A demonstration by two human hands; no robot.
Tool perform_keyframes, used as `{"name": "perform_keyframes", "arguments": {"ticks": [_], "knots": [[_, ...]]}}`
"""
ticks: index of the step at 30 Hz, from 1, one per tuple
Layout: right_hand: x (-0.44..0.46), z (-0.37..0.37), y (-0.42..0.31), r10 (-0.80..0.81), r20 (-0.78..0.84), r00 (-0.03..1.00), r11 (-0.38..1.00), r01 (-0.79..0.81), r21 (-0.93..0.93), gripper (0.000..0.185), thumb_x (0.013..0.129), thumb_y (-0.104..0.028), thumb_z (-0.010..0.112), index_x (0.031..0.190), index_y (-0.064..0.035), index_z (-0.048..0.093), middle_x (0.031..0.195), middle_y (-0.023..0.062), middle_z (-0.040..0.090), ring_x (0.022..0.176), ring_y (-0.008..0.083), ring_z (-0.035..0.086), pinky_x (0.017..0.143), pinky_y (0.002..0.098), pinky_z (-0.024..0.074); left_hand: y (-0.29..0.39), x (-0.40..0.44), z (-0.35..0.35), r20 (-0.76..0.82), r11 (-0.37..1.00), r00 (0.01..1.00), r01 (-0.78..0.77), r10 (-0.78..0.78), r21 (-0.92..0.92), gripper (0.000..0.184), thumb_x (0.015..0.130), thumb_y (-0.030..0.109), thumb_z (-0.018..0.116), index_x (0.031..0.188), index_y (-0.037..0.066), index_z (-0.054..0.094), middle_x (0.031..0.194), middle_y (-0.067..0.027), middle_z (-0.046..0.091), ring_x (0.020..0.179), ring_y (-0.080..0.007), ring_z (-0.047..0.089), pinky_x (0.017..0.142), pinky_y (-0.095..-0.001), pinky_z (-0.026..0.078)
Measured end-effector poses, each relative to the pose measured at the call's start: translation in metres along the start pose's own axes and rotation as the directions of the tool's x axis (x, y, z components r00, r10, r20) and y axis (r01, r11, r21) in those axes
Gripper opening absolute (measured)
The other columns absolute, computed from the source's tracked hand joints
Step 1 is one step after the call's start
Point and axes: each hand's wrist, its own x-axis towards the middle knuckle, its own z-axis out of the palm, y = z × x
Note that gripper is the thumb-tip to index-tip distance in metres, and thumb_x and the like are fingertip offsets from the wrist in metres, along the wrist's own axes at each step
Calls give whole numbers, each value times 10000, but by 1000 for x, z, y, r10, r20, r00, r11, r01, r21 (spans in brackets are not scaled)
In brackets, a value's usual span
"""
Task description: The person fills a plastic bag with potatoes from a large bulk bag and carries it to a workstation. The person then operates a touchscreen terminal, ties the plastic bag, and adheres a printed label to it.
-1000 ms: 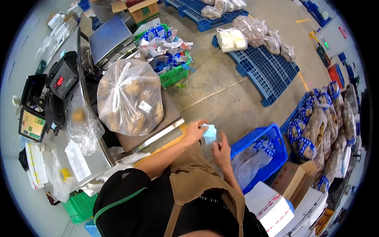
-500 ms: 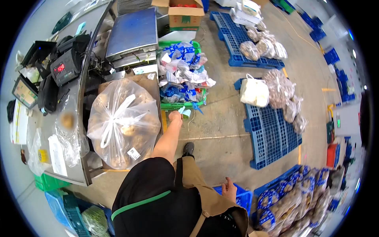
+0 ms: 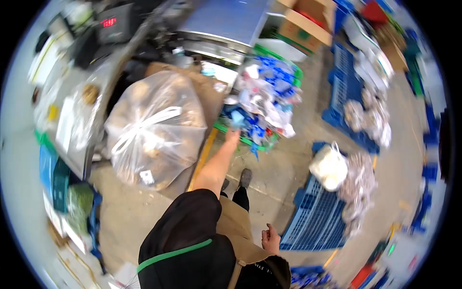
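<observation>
My left hand (image 3: 233, 133) reaches forward to the near edge of a green crate (image 3: 299, 76) heaped with crumpled blue-and-white plastic and paper. A small light-blue slip of paper (image 3: 236, 119) shows at its fingertips, which look closed on it, though motion blurs them. To the left of this arm stands a large clear plastic bag of potatoes (image 3: 156, 132), tied at the top with white handles and bearing a white label (image 3: 147, 177). Lower down, my right hand (image 3: 270, 239) hangs beside my apron, index finger extended and the others loosely bent, with nothing visible in it.
A steel platform (image 3: 224, 21) and an open cardboard box (image 3: 305, 31) stand ahead. On the right, blue pallets (image 3: 313, 216) carry a white bag (image 3: 329, 167) and bagged produce (image 3: 358, 185). A counter at left holds a red-lit display (image 3: 109, 22).
My left hand has moved forward with the light-blue slip, from beside the crate to over its near edge. The view has turned, and my right hand stays low. The display's red digits differ.
</observation>
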Motion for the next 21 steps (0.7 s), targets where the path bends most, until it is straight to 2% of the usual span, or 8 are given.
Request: {"name": "perform_keyframes", "arguments": {"ticks": [2, 3, 7, 9, 12, 13, 14, 21], "knots": [[38, -21, -13, -146, 55, 988, 988, 148, -34, 328, 833, -83, 604, 1151, -14, 567, 680, 147, 592, 584, 249, 584, 573, 360, 472, 8, -48, -12, 3, 989, 998, -69, 69, 130, 191, 856, 143, 559, 1017, 53, 613, 808, -50, 608, 626, -165, 534, 581, -315, 458], [58, -32, -23, -234, 73, 970, 969, 238, -59, 311, 836, -79, 598, 1141, -25, 569, 673, 157, 588, 580, 279, 585, 563, 375, 466, 9, -74, -22, 49, 915, 983, -184, 179, 358, 191, 858, 133, 551, 1015, 42, 608, 817, -61, 620, 665, -162, 558, 614, -335, 474], [147, -63, -71, -517, 208, 830, 816, 552, -173, 287, 847, -83, 578, 1126, -16, 568, 715, 179, 593, 627, 334, 590, 599, 409, 459, 54, -223, -73, 121, 912, 975, -218, 186, 347, 239, 838, 180, 567, 1009, 45, 664, 849, -104, 672, 822, -207, 636, 751, -369, 490], [187, -68, -111, -626, 282, 727, 712, 680, -174, 283, 852, -82, 569, 1124, -2, 567, 763, 186, 594, 658, 345, 587, 622, 424, 459, 58, -269, -104, 16, 781, 907, -371, 421, 503, 228, 845, 169, 559, 996, 26, 652, 904, -121, 660, 874, -247, 627, 775, -380, 488], [223, -51, -200, -805, 350, 479, 463, 876, -132, 278, 860, -71, 554, 1124, 16, 567, 863, 200, 594, 757, 364, 589, 676, 447, 460, 71, -328, -157, -280, 651, 619, -522, 734, 552, 212, 853, 112, 570, 1042, 25, 610, 1008, -174, 621, 928, -350, 596, 850, -405, 472], [224, -41, -235, -812, 386, 438, 439, 894, -92, 280, 855, -63, 555, 1121, 23, 565, 899, 207, 597, 809, 372, 587, 711, 440, 461, 69, -333, -173, -400, 531, 350, -522, 847, 667, 190, 836, 78, 591, 1018, 25, 610, 1040, -174, 616, 936, -350, 593, 849, -417, 469], [223, -30, -267, -814, 418, 403, 419, 906, -56, 281, 851, -55, 556, 1119, 31, 563, 936, 214, 600, 862, 380, 585, 746, 434, 462, 69, -338, -192, -458, 508, 223, -424, 861, 750, 225, 831, 83, 601, 1048, 24, 595, 1062, -173, 607, 979, -358, 573, 865, -422, 454], [179, 104, -419, -923, 368, -112, -4, 960, 280, 292, 790, -27, 578, 1073, 42, 554, 1039, 221, 584, 985, 392, 554, 847, 423, 447, 39, -311, -263, -490, 529, 449, 43, 747, 847, 670, 816, 233, 633, 1388, 28, 348, 1473, -122, 290, 1378, -287, 245, 1051, -600, 191]]}}
